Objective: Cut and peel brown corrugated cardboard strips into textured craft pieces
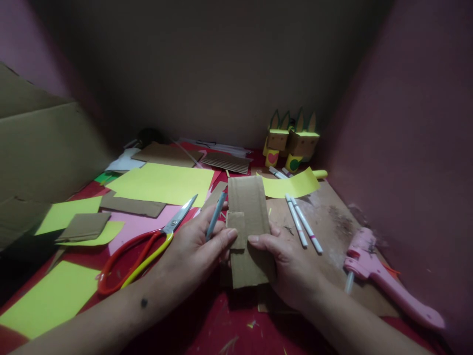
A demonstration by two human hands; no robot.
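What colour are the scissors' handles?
One red, one yellow; the scissors show best in the head view.

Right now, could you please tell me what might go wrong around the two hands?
The small cardboard piece lies on the larger cardboard strip under the left hand's thumb; if it is not fixed, it could shift when the thumb lifts.
The slim blue tool in the same hand is close to the strip's edge and might scratch it.
The scissors lie beside the left forearm, which could knock them.
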